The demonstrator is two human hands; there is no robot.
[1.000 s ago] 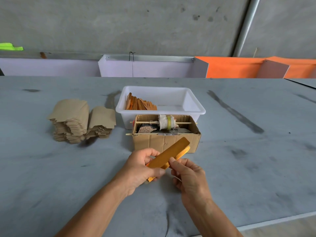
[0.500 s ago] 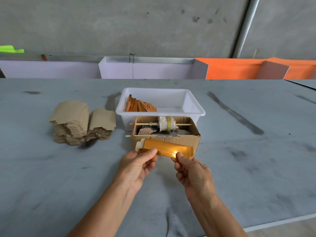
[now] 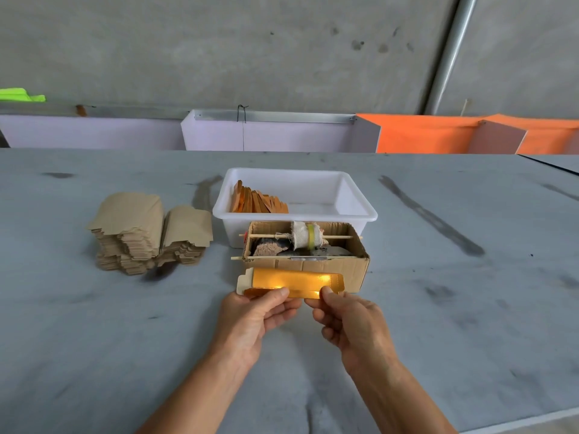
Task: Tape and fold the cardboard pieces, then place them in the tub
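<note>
Both hands pinch the gold cardboard piece (image 3: 291,281) at centre frame, left hand (image 3: 253,317) and right hand (image 3: 351,324) on its lower edge; its long axis runs left-right; the tub (image 3: 360,211) lies just above.

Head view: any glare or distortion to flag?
Head view: bright glare patch on the gold cardboard piece pinched by left hand and right hand; wide-angle lens bends the wall pipe; soft shadow under the brown cardboard stack.
</note>
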